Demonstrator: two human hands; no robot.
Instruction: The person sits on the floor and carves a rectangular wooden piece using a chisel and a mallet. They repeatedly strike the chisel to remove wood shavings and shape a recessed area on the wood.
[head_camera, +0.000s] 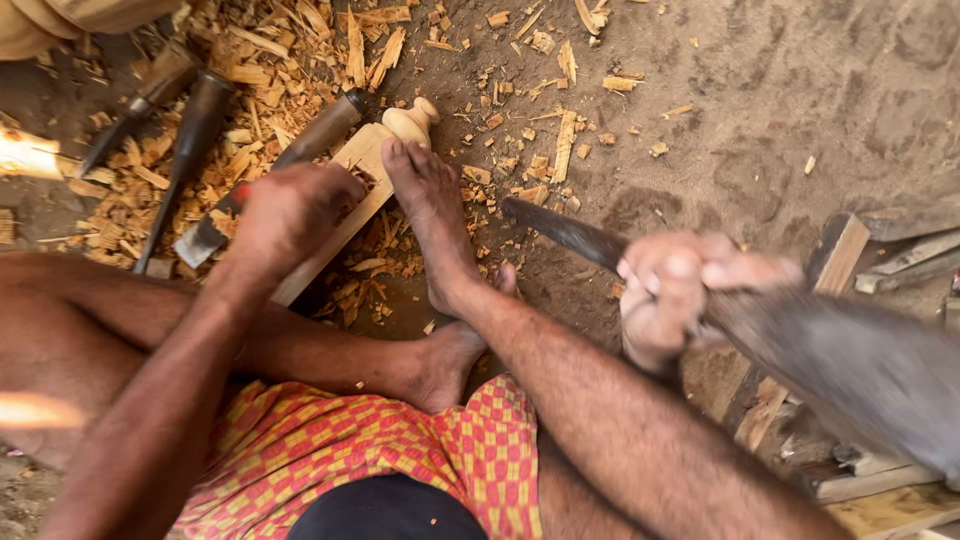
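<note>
we look down at our own two bare hands over a dirt floor. our left hand (292, 215) is closed in a fist around a chisel (280, 170), whose wooden handle points up and away and whose flat metal blade shows below the fist. the chisel rests against a pale turned wooden piece (365, 165) with a rounded knob at its far end. our bare foot (432, 215) lies on that piece, toes near the knob. our right hand (668, 295) is closed tightly around the dark handle of a heavy hammering tool (850, 365), blurred, off to the right. wood shavings (270, 60) cover the ground around the piece. two more dark-handled chisels (185, 130) lie to the left. wooden offcuts (880, 490) sit at lower right.
</note>
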